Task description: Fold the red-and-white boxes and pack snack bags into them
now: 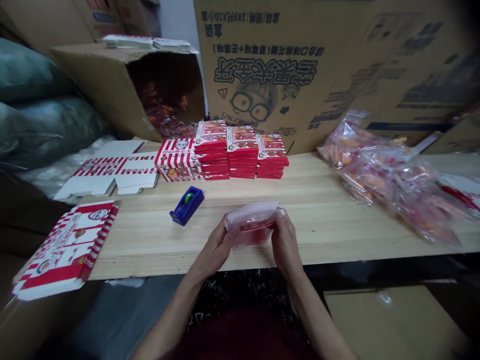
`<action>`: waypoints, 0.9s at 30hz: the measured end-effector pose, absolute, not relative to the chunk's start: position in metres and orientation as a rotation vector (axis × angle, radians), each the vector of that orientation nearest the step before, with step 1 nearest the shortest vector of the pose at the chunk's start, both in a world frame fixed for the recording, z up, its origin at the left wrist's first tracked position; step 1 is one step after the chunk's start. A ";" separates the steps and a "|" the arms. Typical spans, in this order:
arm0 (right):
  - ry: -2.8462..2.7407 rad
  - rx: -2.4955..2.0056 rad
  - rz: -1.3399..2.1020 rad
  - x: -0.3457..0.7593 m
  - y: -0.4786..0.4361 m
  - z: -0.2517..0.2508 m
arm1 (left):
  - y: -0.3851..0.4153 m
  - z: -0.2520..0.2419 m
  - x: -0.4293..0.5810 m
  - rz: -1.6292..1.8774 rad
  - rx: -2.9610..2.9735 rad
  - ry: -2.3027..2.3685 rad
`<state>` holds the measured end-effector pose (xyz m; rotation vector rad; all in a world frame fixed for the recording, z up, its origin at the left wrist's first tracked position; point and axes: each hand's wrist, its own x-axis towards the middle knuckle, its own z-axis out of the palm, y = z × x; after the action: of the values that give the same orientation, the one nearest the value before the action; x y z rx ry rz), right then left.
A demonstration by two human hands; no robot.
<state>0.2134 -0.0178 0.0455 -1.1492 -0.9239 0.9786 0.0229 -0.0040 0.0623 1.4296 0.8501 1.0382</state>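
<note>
Head view: left hand (212, 248), right hand (287, 245) hold a red-filled bag (251, 225).

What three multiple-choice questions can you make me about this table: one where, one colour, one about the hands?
1. Where is the blue plastic tape dispenser? A. on the pale wooden table B. inside a box C. on the stacks

2. What colours stripe the flat cardboard carton at far left? A. green and yellow B. red and white C. blue and black

3. The clear plastic packet is: A. lying alone B. inside a box C. held by the left hand and right hand

1 A: it sits left of the hands. 2 B: the stripes show plainly. 3 C: both hands grip it.
</note>
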 end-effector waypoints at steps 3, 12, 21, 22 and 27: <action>-0.762 -0.997 1.084 0.207 -0.022 0.054 | -0.013 0.071 0.037 1.100 1.304 0.937; -0.744 -1.007 1.189 0.214 -0.036 0.058 | -0.014 0.063 0.048 1.146 1.004 0.902; -0.708 -1.012 1.243 0.209 -0.015 0.056 | -0.003 0.052 0.032 1.092 0.707 0.589; -0.711 -1.017 1.243 0.208 -0.015 0.055 | 0.000 0.050 0.031 1.084 0.718 0.612; -0.678 -0.901 1.480 0.215 -0.017 0.056 | 0.014 0.050 0.041 1.153 0.752 0.725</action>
<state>0.2152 -0.0170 0.0556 -0.9014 -0.6775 1.4804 0.0413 0.0136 0.0503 0.7518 0.7254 1.1532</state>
